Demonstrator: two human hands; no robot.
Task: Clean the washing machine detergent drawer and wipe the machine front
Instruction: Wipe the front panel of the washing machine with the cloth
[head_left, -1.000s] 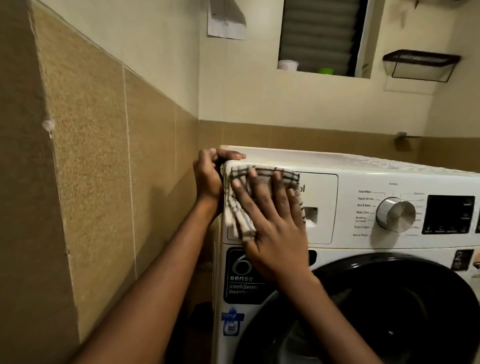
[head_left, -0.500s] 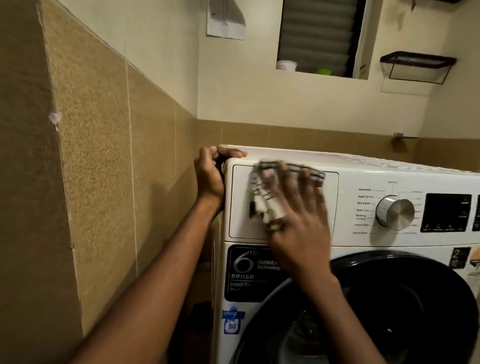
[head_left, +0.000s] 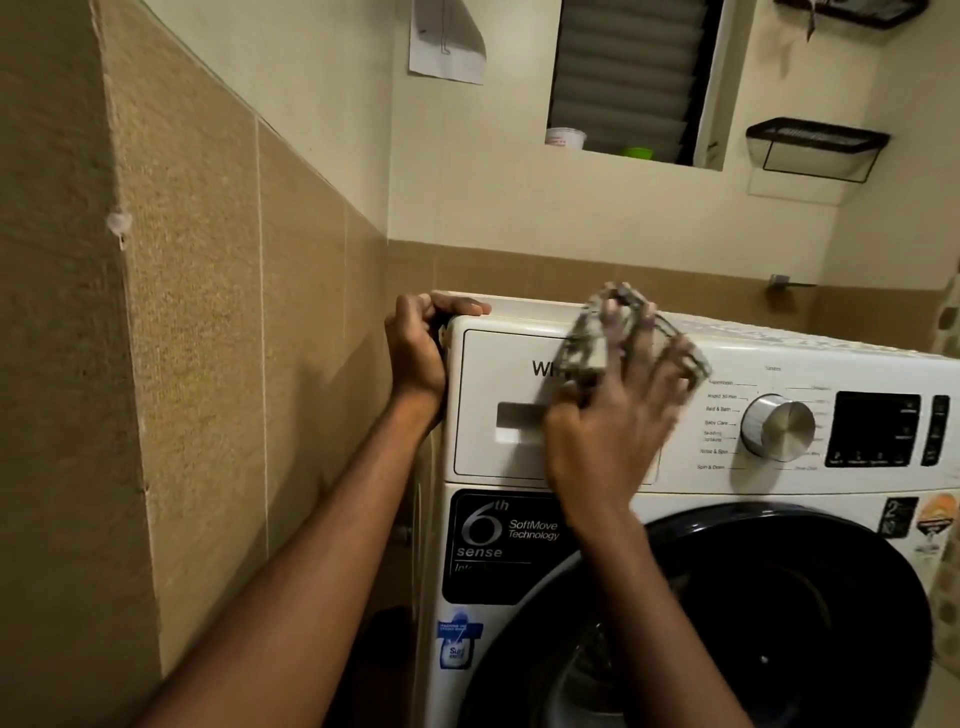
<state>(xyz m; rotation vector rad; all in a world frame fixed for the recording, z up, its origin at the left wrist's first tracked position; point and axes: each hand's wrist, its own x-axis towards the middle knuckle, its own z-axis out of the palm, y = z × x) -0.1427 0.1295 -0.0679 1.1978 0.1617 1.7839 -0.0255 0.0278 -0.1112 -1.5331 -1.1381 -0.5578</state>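
Right hand (head_left: 613, 431), fingers spread, presses checked cloth (head_left: 597, 343) on detergent drawer (head_left: 498, 384); left hand (head_left: 418, 353) clamps the washing machine (head_left: 727, 483) corner; program dial (head_left: 777, 427) at 3 o'clock.

Head-worn view, facing forward, close to washing machine (head_left: 701, 483)

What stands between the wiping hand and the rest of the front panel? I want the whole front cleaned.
The silver dial protrudes just right of the right hand and its cloth; beyond it the display looks flat.
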